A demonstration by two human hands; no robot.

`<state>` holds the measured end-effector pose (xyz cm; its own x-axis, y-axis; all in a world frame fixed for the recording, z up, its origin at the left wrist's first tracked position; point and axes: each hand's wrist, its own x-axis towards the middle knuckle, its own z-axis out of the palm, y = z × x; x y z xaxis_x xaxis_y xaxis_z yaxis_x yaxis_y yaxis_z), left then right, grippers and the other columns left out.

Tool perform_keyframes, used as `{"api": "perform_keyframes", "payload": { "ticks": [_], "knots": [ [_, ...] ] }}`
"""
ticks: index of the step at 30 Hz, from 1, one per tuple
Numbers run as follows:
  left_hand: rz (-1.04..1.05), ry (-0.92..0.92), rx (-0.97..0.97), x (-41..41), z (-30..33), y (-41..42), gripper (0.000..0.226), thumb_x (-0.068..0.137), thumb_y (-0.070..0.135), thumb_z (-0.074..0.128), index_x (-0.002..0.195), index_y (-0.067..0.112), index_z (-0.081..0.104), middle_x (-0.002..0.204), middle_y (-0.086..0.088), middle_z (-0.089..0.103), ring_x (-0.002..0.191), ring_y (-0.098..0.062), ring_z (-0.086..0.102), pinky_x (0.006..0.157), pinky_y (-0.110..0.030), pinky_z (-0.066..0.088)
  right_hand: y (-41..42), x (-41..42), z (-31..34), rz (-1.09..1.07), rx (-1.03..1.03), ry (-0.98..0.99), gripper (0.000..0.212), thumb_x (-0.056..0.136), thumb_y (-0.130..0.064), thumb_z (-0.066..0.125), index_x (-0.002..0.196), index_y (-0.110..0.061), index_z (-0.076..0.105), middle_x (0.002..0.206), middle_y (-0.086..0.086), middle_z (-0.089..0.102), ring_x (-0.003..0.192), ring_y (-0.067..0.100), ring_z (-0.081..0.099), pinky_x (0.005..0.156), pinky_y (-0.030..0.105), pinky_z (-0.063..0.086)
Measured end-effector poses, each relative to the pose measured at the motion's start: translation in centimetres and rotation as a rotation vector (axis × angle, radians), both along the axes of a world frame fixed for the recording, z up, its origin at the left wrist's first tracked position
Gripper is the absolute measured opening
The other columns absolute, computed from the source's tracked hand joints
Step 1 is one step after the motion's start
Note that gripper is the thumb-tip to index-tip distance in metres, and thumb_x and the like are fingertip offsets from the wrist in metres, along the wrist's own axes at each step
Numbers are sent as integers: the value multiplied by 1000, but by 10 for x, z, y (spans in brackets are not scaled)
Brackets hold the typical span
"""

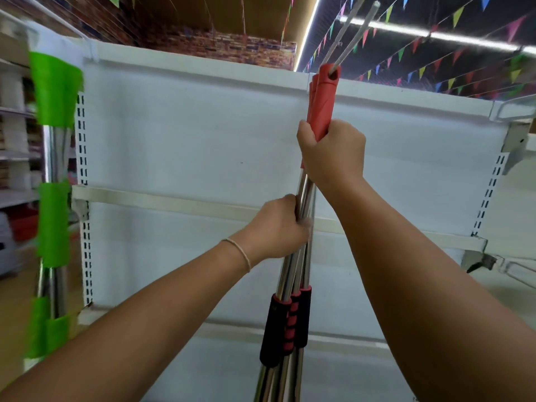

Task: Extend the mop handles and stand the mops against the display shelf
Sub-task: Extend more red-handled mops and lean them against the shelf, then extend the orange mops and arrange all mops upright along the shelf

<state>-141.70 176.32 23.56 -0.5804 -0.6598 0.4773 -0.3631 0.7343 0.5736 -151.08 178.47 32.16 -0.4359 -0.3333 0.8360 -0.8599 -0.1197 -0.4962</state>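
Note:
A bundle of steel mop handles (pixel 293 274) stands upright in front of the white display shelf (pixel 185 134). Each handle has a red plastic top grip (pixel 324 103) and a black and red foam sleeve (pixel 285 323) lower down. My right hand (pixel 333 152) grips the red top grips. My left hand (pixel 278 227) is wrapped round the steel tubes below it. Two thin grey rods (pixel 352 36) stick up out of the red tops. The mop heads are out of sight below the frame.
Mops with green grips and steel tubes (pixel 53 181) lean at the shelf's left end. The shelf's back panel carries slotted uprights (pixel 82 146) and a cream cross rail (pixel 162 200). A wire bracket (pixel 513 268) juts out at right. Coloured bunting hangs overhead.

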Motion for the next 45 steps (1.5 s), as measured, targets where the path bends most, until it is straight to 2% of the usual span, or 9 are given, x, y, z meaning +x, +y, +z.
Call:
{"api": "perform_keyframes", "payload": {
  "ticks": [3, 6, 8, 11, 13, 17, 22, 31, 45],
  "knots": [
    [157, -14, -168, 1, -5, 13, 21, 97, 29, 52, 89, 10, 46, 76, 0, 52, 63, -15, 51, 51, -25, 38, 7, 0, -7, -2, 67, 30, 45, 92, -47, 52, 71, -9, 59, 67, 7, 66, 62, 24, 64, 58, 39, 55],
    [217, -68, -264, 13, -15, 17, 25, 99, 32, 51, 83, 12, 51, 74, -1, 53, 68, -21, 54, 56, -28, 38, 19, 1, -27, -36, 147, 69, 47, 96, -47, 52, 67, -11, 53, 63, 4, 58, 56, 20, 54, 49, 28, 41],
    [179, -121, -214, 28, -28, 16, 25, 98, 32, 52, 90, 10, 62, 80, -4, 62, 78, -25, 61, 63, -30, 47, 30, 3, -51, -51, 213, 90, 44, 98, -45, 50, 68, -12, 56, 64, 5, 62, 55, 20, 56, 52, 29, 45],
    [135, -200, -108, 58, -52, 9, 33, 97, 34, 55, 123, 15, 61, 107, -7, 71, 100, -26, 65, 88, -37, 53, 51, 14, -96, -91, 295, 101, 29, 99, -40, 48, 96, -16, 63, 86, 4, 64, 70, 20, 58, 61, 33, 44],
    [141, -224, -57, 81, -66, 1, 37, 96, 33, 56, 129, 16, 57, 108, -6, 71, 103, -25, 64, 92, -37, 52, 66, 29, -122, -58, 277, 71, 30, 100, -37, 50, 121, -19, 60, 100, 2, 59, 81, 19, 54, 69, 31, 40],
    [182, -232, 19, 123, -83, -11, 45, 95, 33, 58, 137, 18, 49, 108, -2, 70, 100, -21, 63, 92, -32, 51, 72, 62, -154, 33, 309, 102, 41, 97, -33, 56, 134, -16, 57, 114, 3, 58, 96, 22, 59, 79, 30, 45],
    [213, -216, 35, 178, -94, -13, 56, 94, 36, 58, 144, 22, 38, 122, -7, 64, 103, -23, 64, 92, -31, 49, 62, 114, -177, 136, 388, 115, 44, 95, -34, 58, 136, -16, 57, 123, 5, 60, 104, 23, 62, 89, 42, 53],
    [344, -242, -61, 372, -86, -13, 56, 92, 27, 64, 143, 16, 43, 127, -8, 61, 111, -26, 61, 83, -32, 48, 16, 277, -186, 260, 463, 97, 44, 95, -37, 56, 134, -16, 59, 120, 6, 61, 100, 25, 64, 90, 38, 52],
    [699, -391, 6, 697, -96, 8, 65, 96, 38, 58, 151, 19, 30, 151, -6, 41, 134, -23, 45, 106, -34, 39, -38, 582, -183, 628, 407, 234, 39, 94, -34, 58, 128, -14, 61, 110, 8, 64, 94, 24, 62, 78, 30, 48]
  ]
}}
